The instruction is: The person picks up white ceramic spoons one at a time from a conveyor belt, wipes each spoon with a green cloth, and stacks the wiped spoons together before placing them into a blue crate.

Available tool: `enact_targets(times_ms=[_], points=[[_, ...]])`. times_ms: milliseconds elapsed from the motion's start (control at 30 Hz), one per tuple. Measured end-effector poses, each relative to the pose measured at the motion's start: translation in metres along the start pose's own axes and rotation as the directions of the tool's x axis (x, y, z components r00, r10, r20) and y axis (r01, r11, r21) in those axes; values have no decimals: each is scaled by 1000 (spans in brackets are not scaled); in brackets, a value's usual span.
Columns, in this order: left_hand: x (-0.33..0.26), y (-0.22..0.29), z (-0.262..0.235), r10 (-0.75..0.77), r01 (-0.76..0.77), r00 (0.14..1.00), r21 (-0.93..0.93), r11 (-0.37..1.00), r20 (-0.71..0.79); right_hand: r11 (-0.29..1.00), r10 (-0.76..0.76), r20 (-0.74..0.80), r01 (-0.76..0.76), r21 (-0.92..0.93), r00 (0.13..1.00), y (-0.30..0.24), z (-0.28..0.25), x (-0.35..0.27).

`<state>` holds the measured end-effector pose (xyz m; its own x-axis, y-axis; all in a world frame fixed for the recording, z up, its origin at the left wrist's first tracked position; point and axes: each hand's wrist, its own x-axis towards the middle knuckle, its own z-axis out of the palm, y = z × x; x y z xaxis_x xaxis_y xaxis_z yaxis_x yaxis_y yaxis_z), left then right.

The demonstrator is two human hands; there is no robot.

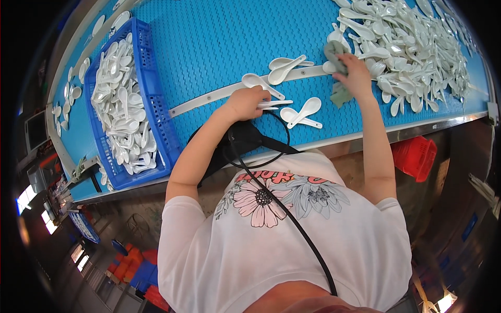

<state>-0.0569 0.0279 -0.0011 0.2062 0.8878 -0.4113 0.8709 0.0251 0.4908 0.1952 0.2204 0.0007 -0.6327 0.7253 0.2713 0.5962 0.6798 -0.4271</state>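
Observation:
My left hand (pixel 245 103) is closed around white ceramic spoons (pixel 276 103) above the near part of the blue conveyor belt (pixel 224 39). Their handles stick out to the right; how many it grips is hidden. In my closed right hand (pixel 359 75) is a grey-green cloth (pixel 342 96), bunched up at the left edge of a large heap of white spoons (pixel 412 62). Between the hands, several loose spoons lie on the belt. Two of them (pixel 284 71) rest across the pale strip, and another crossed pair (pixel 308 110) sits nearer to me.
On the left stands a blue plastic basket (pixel 145 78) full of white spoons. More spoons (pixel 67 108) are scattered beyond it. A pale strip with screws (pixel 209 97) crosses the belt. The metal edge (pixel 360 143) runs before me, and a red basket (pixel 415 158) sits below it.

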Motion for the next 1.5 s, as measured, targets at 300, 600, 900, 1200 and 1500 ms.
enact_targets(times_ms=[300, 600, 900, 1200, 1500], points=[[-49, -23, -32, -362, 127, 886, -599, 791, -290, 977, 212, 383, -207, -54, 899, -40, 28, -17], [-212, -152, -104, -795, 299, 262, -737, 606, -547, 399, 471, 344, -544, 738, 812, -57, -5, -35], [-98, -126, -114, -351, 412, 436, -163, 896, -829, 980, 27, -103, -47, -196, 994, -7, 34, -6], [74, -12, -21, -161, 153, 904, -52, 987, -396, 941, 214, 40, -195, -276, 976, -22, 52, -39], [66, -42, -9, -400, 247, 900, -555, 794, -171, 954, 294, 217, -299, -13, 931, -43, 19, -61]])
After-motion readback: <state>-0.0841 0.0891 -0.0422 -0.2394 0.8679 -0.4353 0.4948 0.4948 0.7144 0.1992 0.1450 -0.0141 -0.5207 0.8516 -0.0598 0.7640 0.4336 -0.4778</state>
